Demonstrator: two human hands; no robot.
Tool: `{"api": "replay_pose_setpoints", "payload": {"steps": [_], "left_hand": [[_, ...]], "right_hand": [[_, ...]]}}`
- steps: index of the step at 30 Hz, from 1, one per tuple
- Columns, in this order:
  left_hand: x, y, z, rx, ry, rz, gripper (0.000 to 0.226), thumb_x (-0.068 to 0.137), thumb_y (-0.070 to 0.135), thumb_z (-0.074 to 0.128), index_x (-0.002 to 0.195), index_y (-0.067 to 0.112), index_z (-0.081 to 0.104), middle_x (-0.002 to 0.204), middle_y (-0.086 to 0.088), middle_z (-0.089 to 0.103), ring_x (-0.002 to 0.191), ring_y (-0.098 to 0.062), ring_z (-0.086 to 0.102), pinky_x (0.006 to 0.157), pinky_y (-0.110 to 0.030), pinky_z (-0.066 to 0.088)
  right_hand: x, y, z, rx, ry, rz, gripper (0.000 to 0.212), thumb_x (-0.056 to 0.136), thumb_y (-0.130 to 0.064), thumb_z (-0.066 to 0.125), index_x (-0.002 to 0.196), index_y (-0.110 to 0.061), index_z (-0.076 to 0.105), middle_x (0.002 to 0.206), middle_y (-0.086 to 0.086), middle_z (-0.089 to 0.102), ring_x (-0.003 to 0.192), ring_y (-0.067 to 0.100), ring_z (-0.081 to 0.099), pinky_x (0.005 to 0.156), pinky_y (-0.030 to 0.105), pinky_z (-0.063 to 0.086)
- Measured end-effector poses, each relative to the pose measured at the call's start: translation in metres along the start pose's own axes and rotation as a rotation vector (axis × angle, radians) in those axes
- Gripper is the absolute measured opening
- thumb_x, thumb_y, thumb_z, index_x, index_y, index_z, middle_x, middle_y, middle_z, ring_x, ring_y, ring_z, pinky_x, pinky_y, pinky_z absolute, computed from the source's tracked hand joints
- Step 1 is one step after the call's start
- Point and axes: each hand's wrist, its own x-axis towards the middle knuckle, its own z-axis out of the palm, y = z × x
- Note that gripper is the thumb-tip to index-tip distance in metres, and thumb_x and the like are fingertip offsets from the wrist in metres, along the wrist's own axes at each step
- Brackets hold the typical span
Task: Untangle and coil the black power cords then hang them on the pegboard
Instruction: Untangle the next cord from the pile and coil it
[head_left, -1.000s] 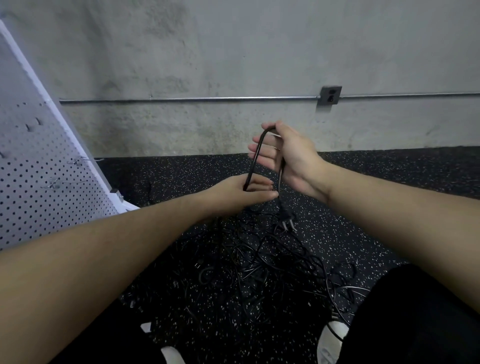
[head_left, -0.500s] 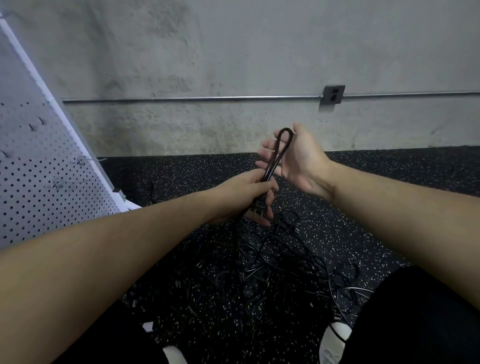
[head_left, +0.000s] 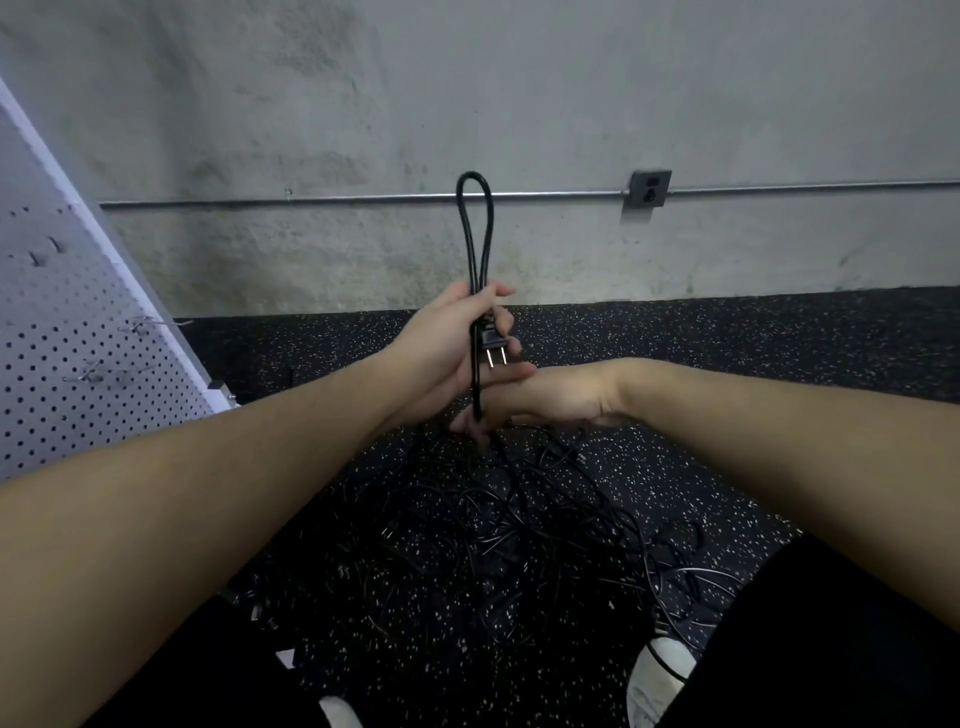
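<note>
Now the left hand (head_left: 447, 343) grips a thin black power cord (head_left: 474, 234), loop upright above the fist, two-pronged plug (head_left: 492, 343) at the fingers. Right hand (head_left: 540, 397) just below pinches the trailing length; tangled cord pile (head_left: 493, 519) underneath.

I see a black cord (head_left: 474, 234) with a black plug (head_left: 492, 340) and silvery prongs (head_left: 496, 357). Under it lies a black tangle (head_left: 519, 519) of cords on a black floor (head_left: 779, 338) speckled with white flecks. The wall (head_left: 467, 93) is grey, blotched with darker patches. A grey pipe (head_left: 363, 197) and a grey outlet (head_left: 648, 188) sit on it. My pegboard (head_left: 57, 374) is white, dotted with rows of dark holes. I make out white shoes (head_left: 660, 670) and black trousers (head_left: 831, 649).
</note>
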Motion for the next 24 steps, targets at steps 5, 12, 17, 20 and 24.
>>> {"api": "replay_pose_setpoints", "payload": {"steps": [5,12,17,20,24], "left_hand": [[0.009,0.004,-0.018,0.223,0.179,0.081,0.020,0.110,0.028,0.040,0.112,0.020,0.058,0.062,0.007,0.044,0.048,-0.009,0.044,0.041,-0.022,0.029],[0.011,-0.001,-0.064,0.444,0.291,-0.020,0.023,0.110,0.026,0.041,0.120,0.019,0.060,0.062,0.005,0.045,0.049,-0.009,0.047,0.056,-0.033,0.057],[0.012,-0.009,-0.051,0.571,0.163,-0.022,0.019,0.108,0.032,0.046,0.110,0.024,0.064,0.060,0.006,0.049,0.053,-0.014,0.048,0.060,-0.032,0.050],[0.007,-0.010,-0.034,0.619,0.110,0.043,0.028,0.103,0.049,0.052,0.105,0.023,0.065,0.059,0.007,0.049,0.050,-0.013,0.047,0.061,-0.034,0.052],[-0.002,-0.007,-0.020,0.881,0.032,0.123,0.035,0.084,0.059,0.073,0.102,0.032,0.062,0.085,0.017,0.065,0.072,0.003,0.061,0.064,-0.019,0.044]], "right_hand": [[-0.013,0.007,-0.008,-0.039,-0.011,0.136,0.037,0.101,-0.041,0.059,0.074,-0.018,0.054,0.061,0.002,0.059,0.063,0.020,0.064,0.085,0.040,0.059],[-0.035,0.025,-0.040,0.319,0.174,0.065,0.034,0.097,-0.034,0.058,0.068,-0.019,0.050,0.062,-0.004,0.044,0.057,0.014,0.046,0.071,0.025,0.050],[-0.029,0.012,-0.046,0.705,0.457,-0.143,0.020,0.103,-0.023,0.054,0.089,-0.013,0.063,0.067,-0.004,0.051,0.061,0.010,0.050,0.075,0.030,0.061],[-0.023,0.005,-0.040,0.674,0.577,-0.154,0.017,0.100,-0.028,0.061,0.090,-0.015,0.066,0.068,-0.005,0.056,0.061,0.007,0.054,0.072,0.030,0.060],[-0.013,-0.004,-0.038,0.724,0.792,-0.171,0.023,0.091,-0.035,0.075,0.085,-0.022,0.058,0.055,-0.010,0.043,0.049,0.006,0.041,0.053,0.023,0.050]]}}
